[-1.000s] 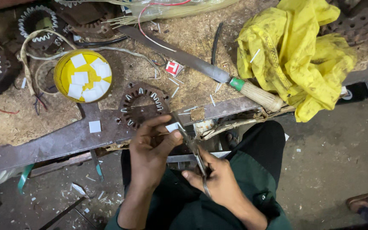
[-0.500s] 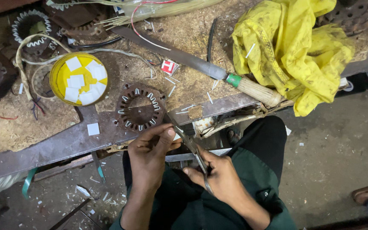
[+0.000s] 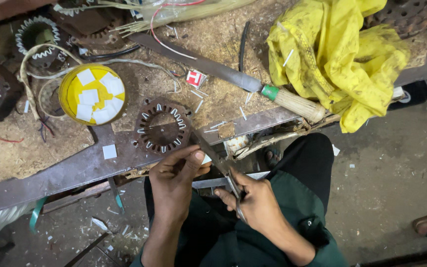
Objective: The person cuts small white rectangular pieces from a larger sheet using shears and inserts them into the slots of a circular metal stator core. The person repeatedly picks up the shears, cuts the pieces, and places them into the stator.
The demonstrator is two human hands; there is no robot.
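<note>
Sawdust and clutter cover the surface (image 3: 223, 34) at the top of my view, with bare concrete floor (image 3: 386, 188) below it.

Starting at the fingers (image 3: 193, 160): my left hand (image 3: 174, 180) pinches a small white paper piece (image 3: 206, 159) between thumb and forefinger, closed tight on it just past the surface edge. My right hand (image 3: 258, 202) is wrapped around the handles of a pair of scissors (image 3: 218, 165), whose blades angle up toward the paper and reach it right beside the left thumb. I cannot tell how far the blades are parted.

That closeness is the main risk as I judge it: the piece is tiny and the blade tips sit almost against the thumb, so a slip or a hurried cut could nick the skin. The cut scrap could also drop to the floor among the white offcuts (image 3: 119, 230) and be lost.

Outward, a rusty slotted motor core (image 3: 163, 125) lies on the surface near the left hand, white strips already in several slots. Beside it sits a yellow lid (image 3: 93, 94) holding cut white squares. Further off lie a long knife (image 3: 233, 74) with a pale handle, and a crumpled yellow cloth (image 3: 337, 54). An elbow bump could knock the core off the edge.
</note>
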